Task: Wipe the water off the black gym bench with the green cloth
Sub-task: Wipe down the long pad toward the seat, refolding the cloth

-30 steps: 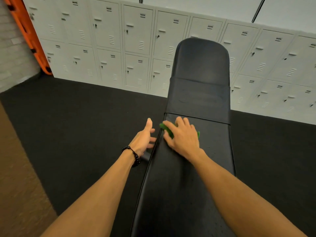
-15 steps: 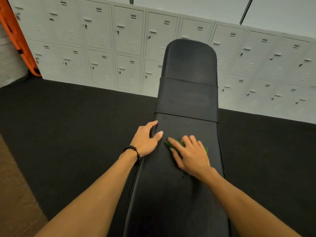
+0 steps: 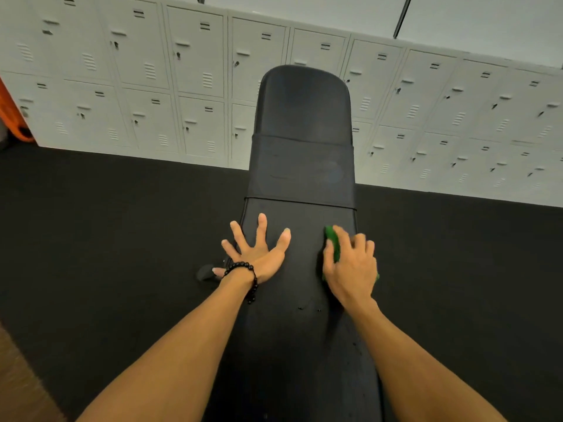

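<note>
Black padding fills the near part of the scene: the black gym bench [image 3: 301, 345] runs away from the person, long and narrow, and a few small drops of water [image 3: 309, 308] sit on it just in front of the wrists. Both bare forearms reach forward over the pad.

The left hand [image 3: 259, 254] lies flat on the left side of the bench, its fingers straight and spread wide apart, holding nothing; some fingers reach past the left edge of the pad. A bracelet [image 3: 246, 277] of dark beads is around this wrist.

The right hand [image 3: 350, 266] is on the right side of the bench, near its right edge. It presses the green cloth [image 3: 332, 242] down on the pad, with the fingers bent over it. The cloth is mostly hidden under the palm; one green end shows by the thumb side and a little shows at the far side of the hand. The fingers are blurred.

Beyond the hands, a seam crosses the bench and the back pad rises. Dark rubber floor [image 3: 122, 223] lies on both sides. Farthest stands a wall of pale grey lockers [image 3: 170, 71], and something orange [image 3: 12, 117] shows at the left edge.
</note>
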{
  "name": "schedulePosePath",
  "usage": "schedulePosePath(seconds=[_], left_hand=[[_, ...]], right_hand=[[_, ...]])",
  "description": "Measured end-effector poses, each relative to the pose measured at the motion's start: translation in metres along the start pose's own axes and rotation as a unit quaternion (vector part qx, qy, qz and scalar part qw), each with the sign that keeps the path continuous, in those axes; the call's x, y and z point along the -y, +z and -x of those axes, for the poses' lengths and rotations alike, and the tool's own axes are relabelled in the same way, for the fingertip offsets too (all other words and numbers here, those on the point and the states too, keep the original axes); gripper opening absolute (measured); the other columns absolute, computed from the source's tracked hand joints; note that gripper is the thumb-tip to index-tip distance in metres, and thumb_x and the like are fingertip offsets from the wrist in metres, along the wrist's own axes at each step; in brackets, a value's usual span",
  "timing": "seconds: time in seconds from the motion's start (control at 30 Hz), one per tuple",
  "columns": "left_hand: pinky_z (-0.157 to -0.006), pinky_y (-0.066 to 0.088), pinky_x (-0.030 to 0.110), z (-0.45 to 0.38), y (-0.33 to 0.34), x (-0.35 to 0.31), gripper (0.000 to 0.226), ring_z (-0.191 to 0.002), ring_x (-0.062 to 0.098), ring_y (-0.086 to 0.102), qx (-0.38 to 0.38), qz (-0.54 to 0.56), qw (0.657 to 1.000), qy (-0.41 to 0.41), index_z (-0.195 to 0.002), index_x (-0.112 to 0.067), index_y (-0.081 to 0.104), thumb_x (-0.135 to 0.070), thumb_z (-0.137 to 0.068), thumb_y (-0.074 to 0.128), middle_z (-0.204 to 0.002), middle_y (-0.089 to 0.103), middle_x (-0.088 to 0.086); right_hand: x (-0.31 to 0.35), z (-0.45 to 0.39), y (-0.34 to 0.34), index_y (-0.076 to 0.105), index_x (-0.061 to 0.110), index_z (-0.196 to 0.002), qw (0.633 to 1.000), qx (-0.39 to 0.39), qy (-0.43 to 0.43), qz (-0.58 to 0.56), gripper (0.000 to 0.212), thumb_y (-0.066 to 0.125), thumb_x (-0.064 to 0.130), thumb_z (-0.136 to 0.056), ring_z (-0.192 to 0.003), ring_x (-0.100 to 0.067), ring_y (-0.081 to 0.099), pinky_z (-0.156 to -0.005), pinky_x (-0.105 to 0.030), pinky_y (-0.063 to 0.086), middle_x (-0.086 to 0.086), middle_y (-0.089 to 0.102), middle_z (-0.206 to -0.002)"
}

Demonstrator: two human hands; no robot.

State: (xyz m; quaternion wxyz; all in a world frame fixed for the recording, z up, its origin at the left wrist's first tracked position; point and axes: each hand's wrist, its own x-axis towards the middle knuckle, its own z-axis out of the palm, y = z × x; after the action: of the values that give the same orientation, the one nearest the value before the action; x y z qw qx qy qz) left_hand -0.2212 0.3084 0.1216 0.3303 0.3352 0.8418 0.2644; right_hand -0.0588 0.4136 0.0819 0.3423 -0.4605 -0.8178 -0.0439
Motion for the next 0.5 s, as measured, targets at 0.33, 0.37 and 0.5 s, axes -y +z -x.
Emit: schedulePosePath(seconds=[0.33, 0.37, 0.5], left_hand=[[-0.109, -0.001, 0.073, -0.005, 0.015, 0.001, 0.088, -0.145, 0.042, -0.025, -0.051, -0.083, 0.995, 0.002, -0.136, -0.056, -0.036, -0.070, -0.091, 0.038, -0.147, -0.051, 0.003], [-0.110, 0.000, 0.073, -0.005, 0.016, 0.001, 0.087, -0.145, 0.042, -0.024, -0.050, -0.082, 0.995, 0.002, -0.136, -0.056, -0.036, -0.070, -0.091, 0.038, -0.147, -0.051, 0.003], [-0.111, 0.001, 0.072, -0.006, 0.015, 0.004, 0.087, -0.145, 0.041, -0.023, -0.042, -0.082, 0.996, 0.008, -0.135, -0.057, -0.036, -0.070, -0.091, 0.037, -0.147, -0.051, 0.003]], right_hand=[[-0.020, 0.011, 0.001, 0.063, 0.029, -0.126, 0.999, -0.011, 0.044, -0.031, 0.037, 0.055, 0.037, -0.091, -0.083, -0.023, 0.044, -0.060, -0.039, 0.047, -0.004, 0.049, -0.092], [-0.011, 0.009, 0.003, 0.062, 0.029, -0.128, 0.997, -0.019, 0.071, -0.028, 0.037, 0.054, 0.037, -0.092, -0.084, -0.023, 0.042, -0.061, -0.038, 0.046, -0.004, 0.048, -0.093], [0.007, 0.036, -0.001, 0.063, 0.028, -0.126, 0.976, 0.038, -0.212, -0.019, 0.039, 0.059, 0.038, -0.088, -0.082, -0.025, 0.044, -0.062, -0.037, 0.040, -0.004, 0.049, -0.091]])
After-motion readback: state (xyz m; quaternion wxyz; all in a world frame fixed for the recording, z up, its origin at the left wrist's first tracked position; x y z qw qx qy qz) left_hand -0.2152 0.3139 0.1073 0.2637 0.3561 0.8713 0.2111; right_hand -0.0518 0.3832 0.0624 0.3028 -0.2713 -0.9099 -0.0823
